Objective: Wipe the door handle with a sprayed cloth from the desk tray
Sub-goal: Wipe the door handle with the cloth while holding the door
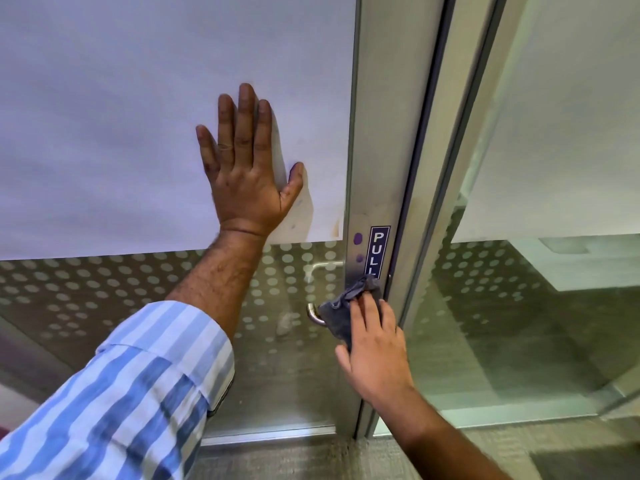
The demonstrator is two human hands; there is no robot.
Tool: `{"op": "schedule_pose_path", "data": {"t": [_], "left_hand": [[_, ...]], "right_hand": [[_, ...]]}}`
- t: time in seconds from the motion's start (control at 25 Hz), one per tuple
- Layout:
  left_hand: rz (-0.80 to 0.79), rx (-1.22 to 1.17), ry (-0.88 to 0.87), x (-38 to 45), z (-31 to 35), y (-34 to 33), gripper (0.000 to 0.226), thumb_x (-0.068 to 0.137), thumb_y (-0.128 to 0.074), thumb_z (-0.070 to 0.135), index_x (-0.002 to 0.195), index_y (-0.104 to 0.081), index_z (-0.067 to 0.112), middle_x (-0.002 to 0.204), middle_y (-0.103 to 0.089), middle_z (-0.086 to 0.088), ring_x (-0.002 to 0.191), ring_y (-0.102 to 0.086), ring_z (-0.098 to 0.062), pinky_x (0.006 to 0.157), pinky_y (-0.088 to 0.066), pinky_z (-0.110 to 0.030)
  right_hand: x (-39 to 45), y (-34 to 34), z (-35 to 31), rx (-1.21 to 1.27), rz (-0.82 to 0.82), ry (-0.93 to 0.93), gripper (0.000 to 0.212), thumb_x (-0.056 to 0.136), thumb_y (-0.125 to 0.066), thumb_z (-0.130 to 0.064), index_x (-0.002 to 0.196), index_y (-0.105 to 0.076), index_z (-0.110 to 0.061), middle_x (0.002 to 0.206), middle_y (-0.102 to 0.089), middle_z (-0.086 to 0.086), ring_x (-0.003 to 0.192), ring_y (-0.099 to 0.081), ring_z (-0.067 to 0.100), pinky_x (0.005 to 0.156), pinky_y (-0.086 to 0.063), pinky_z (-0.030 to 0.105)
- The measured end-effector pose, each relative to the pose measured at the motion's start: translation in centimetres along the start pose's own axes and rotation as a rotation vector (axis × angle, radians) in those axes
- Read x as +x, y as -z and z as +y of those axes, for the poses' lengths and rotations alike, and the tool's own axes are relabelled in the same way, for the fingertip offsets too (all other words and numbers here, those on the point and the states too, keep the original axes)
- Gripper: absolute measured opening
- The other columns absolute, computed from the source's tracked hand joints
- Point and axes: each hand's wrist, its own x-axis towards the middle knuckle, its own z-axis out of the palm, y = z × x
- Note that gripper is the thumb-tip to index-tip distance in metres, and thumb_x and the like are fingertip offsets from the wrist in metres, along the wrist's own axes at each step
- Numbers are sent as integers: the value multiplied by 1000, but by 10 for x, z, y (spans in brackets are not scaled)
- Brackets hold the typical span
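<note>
Head view. The left hand [244,168] lies flat against the white sheet [138,116] covering the upper door glass, fingers spread wide and extended upward, holding nothing. The striped sleeve [131,386] is rolled back from the forearm.

The right hand [375,348] presses a dark grey cloth [341,306] against the metal door handle [313,315] at the edge of the door frame [377,168]. The fingers [367,313] lie fairly straight over the cloth, close together, with the cloth trapped between them and the handle; the thumb sits lower left, at the cloth's bottom edge. The cloth bunches above the fingertips, covering the bottom of the blue "PULL" sticker [379,249]. Only the curved left end of the handle shows beyond the cloth. The dotted glass panel [173,289] lies behind both forearms.
</note>
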Motion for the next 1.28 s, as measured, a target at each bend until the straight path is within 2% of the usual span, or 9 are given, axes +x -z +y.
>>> {"op": "schedule_pose_path", "data": {"t": [0.16, 0.32, 0.6, 0.76, 0.88, 0.96, 1.08, 1.16, 1.28], "left_hand": [[11, 5, -3, 0, 0, -1, 84, 100, -53, 58, 165, -30, 10, 169, -40, -23, 157, -33, -47, 126, -21, -69], [22, 8, -7, -1, 1, -4, 85, 100, -52, 60, 165, -31, 10, 168, -41, -24, 156, -33, -46, 126, -22, -70], [36, 8, 6, 1, 0, -5, 86, 99, -54, 61, 164, -32, 9, 168, -41, -25, 156, -31, -47, 126, -20, -69], [59, 25, 11, 0, 0, -6, 87, 99, -51, 63, 165, -30, 10, 169, -39, -24, 157, -29, -46, 132, -4, -57], [88, 30, 11, 1, -1, -7, 87, 99, -51, 62, 166, -30, 11, 170, -38, -24, 157, -28, -46, 131, 12, -46], [105, 42, 7, 1, -2, -9, 87, 99, -51, 63, 166, -30, 11, 169, -39, -24, 157, -28, -45, 131, 13, -44], [118, 63, 10, 2, -1, -11, 87, 98, -51, 64, 165, -31, 12, 168, -40, -24, 156, -30, -46, 130, 14, -43], [120, 61, 8, 2, 0, -11, 88, 98, -51, 64, 166, -31, 12, 169, -39, -24, 157, -30, -46, 131, 14, -43], [112, 54, 8, 2, -1, -12, 89, 98, -50, 65, 167, -27, 12, 170, -36, -23, 157, -27, -45, 131, 15, -43]], "right_hand": [[5, 3, -11, -61, 127, 36, 58, 93, -59, -38, 147, -54, -18, 136, -55, 5, 115, -50, 28, 94, -56, 42], [8, 0, -39, -23, 152, 58, 60, 80, -80, -32, 137, -64, -17, 118, -55, 7, 105, -47, 26, 87, -59, 37], [36, -6, -75, 8, 142, 108, 71, 52, -98, -17, 117, -70, -16, 112, -56, 6, 101, -45, 25, 78, -57, 38], [32, -30, -52, -27, 285, 307, 77, 66, -83, -4, 138, -59, -17, 124, -52, 7, 107, -50, 30, 81, -52, 45], [20, -48, 5, -107, 462, 622, 53, 84, -61, -4, 133, -59, -25, 139, -50, 4, 114, -52, 31, 81, -49, 44], [25, -51, 43, -131, 497, 703, 30, 91, -69, -12, 117, -64, -27, 139, -51, 1, 110, -53, 29, 76, -51, 43], [39, -48, 81, -37, 486, 565, 26, 88, -80, -21, 108, -64, -25, 138, -54, 4, 106, -55, 33, 78, -49, 43], [39, -47, 91, 165, 473, 289, 28, 84, -76, -8, 105, -62, -22, 133, -55, 5, 108, -54, 31, 90, -49, 43], [26, -48, 76, 974, 548, -364, 42, 86, -66, 10, 102, -52, -26, 115, -55, 6, 100, -56, 24, 86, -48, 37]]}}
